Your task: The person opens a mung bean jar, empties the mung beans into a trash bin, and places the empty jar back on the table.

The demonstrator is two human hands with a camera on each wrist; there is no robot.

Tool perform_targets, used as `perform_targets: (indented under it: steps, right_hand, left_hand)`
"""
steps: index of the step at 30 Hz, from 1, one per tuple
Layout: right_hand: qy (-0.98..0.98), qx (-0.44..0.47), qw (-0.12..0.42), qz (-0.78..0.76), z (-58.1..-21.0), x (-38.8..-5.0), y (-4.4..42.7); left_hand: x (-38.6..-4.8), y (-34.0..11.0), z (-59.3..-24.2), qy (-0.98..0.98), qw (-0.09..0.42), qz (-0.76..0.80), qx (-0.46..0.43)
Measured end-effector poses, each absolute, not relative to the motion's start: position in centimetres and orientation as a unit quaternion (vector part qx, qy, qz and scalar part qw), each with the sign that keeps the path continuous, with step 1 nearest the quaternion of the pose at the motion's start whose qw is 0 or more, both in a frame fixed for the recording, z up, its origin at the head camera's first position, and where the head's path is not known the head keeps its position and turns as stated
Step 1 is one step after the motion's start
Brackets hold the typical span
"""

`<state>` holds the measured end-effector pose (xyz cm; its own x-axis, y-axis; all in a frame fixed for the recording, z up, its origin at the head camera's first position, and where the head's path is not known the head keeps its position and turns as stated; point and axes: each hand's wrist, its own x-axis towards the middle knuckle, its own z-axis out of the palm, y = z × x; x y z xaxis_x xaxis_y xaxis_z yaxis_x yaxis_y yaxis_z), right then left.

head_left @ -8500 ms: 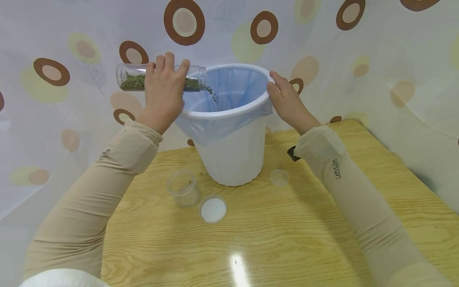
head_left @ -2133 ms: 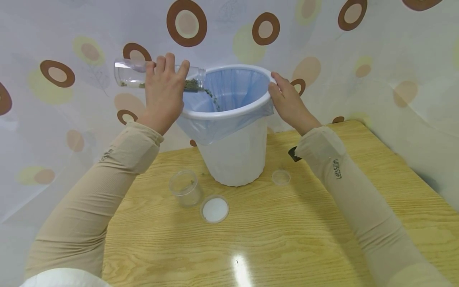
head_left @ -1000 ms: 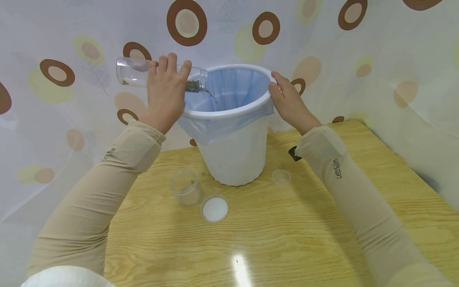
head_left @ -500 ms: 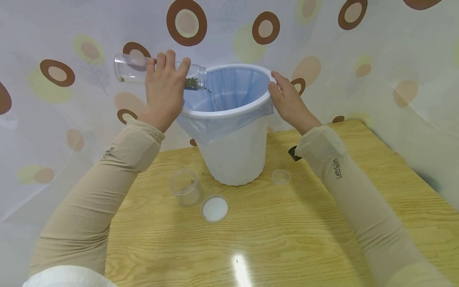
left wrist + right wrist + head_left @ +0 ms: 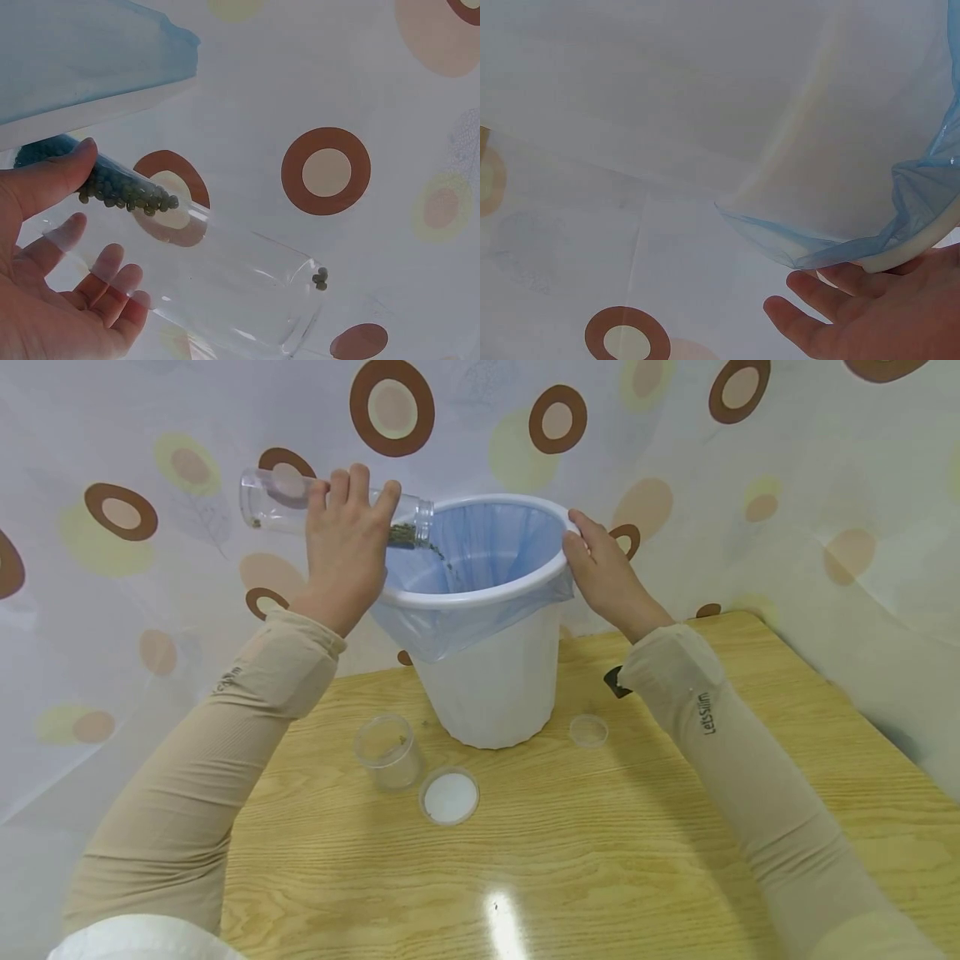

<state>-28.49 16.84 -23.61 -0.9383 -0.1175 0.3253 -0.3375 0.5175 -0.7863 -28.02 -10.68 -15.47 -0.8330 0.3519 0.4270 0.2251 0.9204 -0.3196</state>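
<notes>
My left hand (image 5: 347, 547) grips a clear plastic jar (image 5: 273, 500) near its neck, holding it almost sideways with the base raised. Small dark-green grains (image 5: 402, 534), like peppercorns, lie near the mouth and trickle into the white trash bin (image 5: 487, 685), which is lined with a blue bag (image 5: 491, 547). In the left wrist view, a few grains (image 5: 320, 279) cling inside the jar's base (image 5: 296, 322). My right hand (image 5: 606, 572) holds the bin's rim at the right, thumb and fingers on it. From the right wrist, fingers (image 5: 799, 322) show beneath the rim (image 5: 911, 247).
On the wooden table (image 5: 525, 843), an open clear container (image 5: 388, 756) stands in front of the bin. Beside it lies a lid with a white disc (image 5: 450, 797). A small clear lid (image 5: 588, 731) and a black object (image 5: 617, 682) lie right of the bin. A patterned sheet (image 5: 660, 435) hangs behind.
Far fewer grains are in the jar than several seconds ago, and its base has risen slightly. Grains keep falling into the bin. The right hand stays on the rim.
</notes>
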Motion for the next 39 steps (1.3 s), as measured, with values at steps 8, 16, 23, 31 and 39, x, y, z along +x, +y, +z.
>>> perform_targets:
  steps: [8,16,23,31,39]
  right_hand:
    - [-0.861,0.136,0.122,0.476,-23.79,-28.68,16.94]
    - [-0.861,0.134,0.126,0.475,-23.93,-28.83,16.98]
    - [-0.861,0.134,0.128,0.474,-23.83,-28.83,16.98]
    - [-0.859,0.137,0.126,0.478,-23.81,-28.93,16.88]
    - [-0.859,0.137,0.121,0.478,-23.86,-29.00,16.83]
  left_hand:
    - [-28.01,-10.57,-15.48,-0.948,0.243,0.135,-0.151]
    - [-28.06,-10.48,-15.48,-0.949,0.240,0.141,-0.151]
    - [-28.07,-10.38,-15.45,-0.948,0.238,0.145,-0.152]
    - [-28.05,-10.37,-15.48,-0.947,0.238,0.151,-0.152]
    - [-28.15,-10.46,-15.55,-0.944,0.251,0.142,-0.163]
